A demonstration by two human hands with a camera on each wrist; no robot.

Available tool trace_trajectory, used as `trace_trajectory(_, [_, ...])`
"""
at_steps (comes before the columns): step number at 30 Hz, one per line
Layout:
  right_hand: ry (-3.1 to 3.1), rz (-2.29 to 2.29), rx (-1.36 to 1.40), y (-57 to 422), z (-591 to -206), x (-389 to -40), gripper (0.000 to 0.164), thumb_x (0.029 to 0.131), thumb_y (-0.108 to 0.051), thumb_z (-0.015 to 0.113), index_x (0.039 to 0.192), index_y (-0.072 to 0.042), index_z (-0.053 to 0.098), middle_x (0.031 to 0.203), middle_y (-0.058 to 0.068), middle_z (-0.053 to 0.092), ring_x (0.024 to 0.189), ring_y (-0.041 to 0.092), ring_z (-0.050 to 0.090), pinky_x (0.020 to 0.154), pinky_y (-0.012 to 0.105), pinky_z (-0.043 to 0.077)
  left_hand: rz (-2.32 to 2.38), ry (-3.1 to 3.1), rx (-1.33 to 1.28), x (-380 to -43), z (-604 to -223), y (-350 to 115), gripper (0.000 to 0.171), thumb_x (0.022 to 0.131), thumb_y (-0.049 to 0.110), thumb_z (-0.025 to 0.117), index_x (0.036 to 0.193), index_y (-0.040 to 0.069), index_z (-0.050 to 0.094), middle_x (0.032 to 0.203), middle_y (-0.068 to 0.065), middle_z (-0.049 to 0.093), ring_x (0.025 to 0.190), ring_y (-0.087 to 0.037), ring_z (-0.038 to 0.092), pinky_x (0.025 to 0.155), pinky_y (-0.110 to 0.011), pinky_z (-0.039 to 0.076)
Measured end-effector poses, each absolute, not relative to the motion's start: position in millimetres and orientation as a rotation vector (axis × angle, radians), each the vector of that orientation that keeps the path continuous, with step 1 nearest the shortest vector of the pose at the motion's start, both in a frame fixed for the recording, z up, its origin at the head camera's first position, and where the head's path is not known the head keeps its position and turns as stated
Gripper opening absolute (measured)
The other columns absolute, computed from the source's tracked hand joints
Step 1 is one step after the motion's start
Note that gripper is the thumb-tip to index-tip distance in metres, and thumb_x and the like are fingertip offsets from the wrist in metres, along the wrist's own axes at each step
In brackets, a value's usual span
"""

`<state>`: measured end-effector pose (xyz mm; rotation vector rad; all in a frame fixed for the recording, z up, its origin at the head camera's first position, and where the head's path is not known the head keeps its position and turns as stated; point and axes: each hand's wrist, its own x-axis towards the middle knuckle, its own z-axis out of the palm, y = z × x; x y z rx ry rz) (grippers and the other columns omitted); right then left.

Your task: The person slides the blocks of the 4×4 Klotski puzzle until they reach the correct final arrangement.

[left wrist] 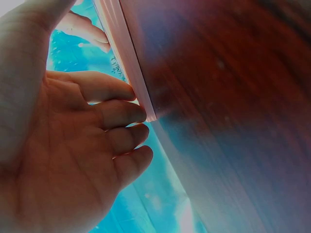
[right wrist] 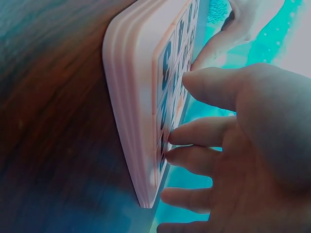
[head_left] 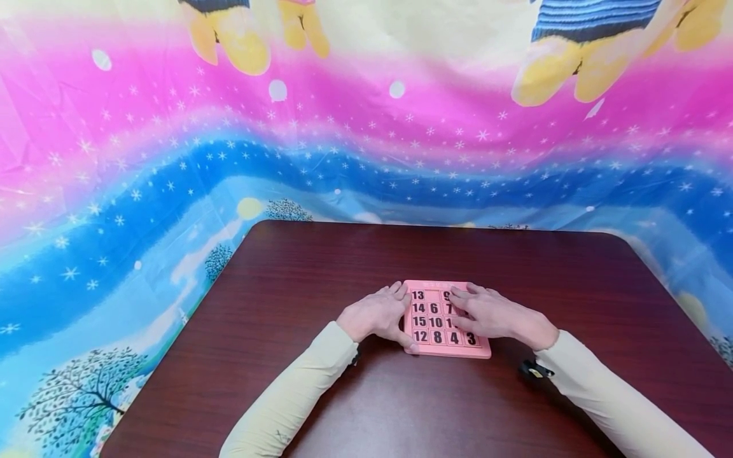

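Note:
A pink sliding number puzzle (head_left: 436, 322) lies flat on the table, with black numerals on its square tiles. A blank slot shows in its far row, beside tile 13. My left hand (head_left: 378, 313) holds the puzzle's left side, thumb at the near left corner and fingers along the edge. In the left wrist view, its bent fingers (left wrist: 121, 114) touch the board's side. My right hand (head_left: 495, 313) reaches over the right part, covering several tiles. Its fairly straight fingers (right wrist: 197, 133) are at the tile face in the right wrist view; exact contact is hard to tell.
The dark reddish-brown wooden table (head_left: 321, 267) has rounded far corners. Behind it hangs a pink and blue backdrop cloth (head_left: 366, 146) with snowflakes and trees. A small black device (head_left: 535, 369) sits at my right wrist, below the pale sleeve (head_left: 595, 381).

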<state>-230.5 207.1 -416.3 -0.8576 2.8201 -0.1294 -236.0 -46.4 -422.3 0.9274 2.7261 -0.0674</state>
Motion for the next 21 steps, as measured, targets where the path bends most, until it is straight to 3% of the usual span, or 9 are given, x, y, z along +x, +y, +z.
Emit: trace_trajectory(21, [2.853, -0.067, -0.876, 196.7, -417.9, -232.1, 0.057, 0.096, -0.039, 0.058, 0.142, -0.005, 0.052, 0.151, 0.02, 0.045, 0.14, 0.047, 0.035, 0.106, 0.068, 0.038, -0.064, 2.727, 0.924, -236.6, -421.7, -46.5, 0.119, 0.068, 0.08, 0.067, 0.154, 0.006, 0.03, 0.164, -0.013, 0.02, 0.153, -0.026, 0.015, 0.126, -0.035, 0.019])
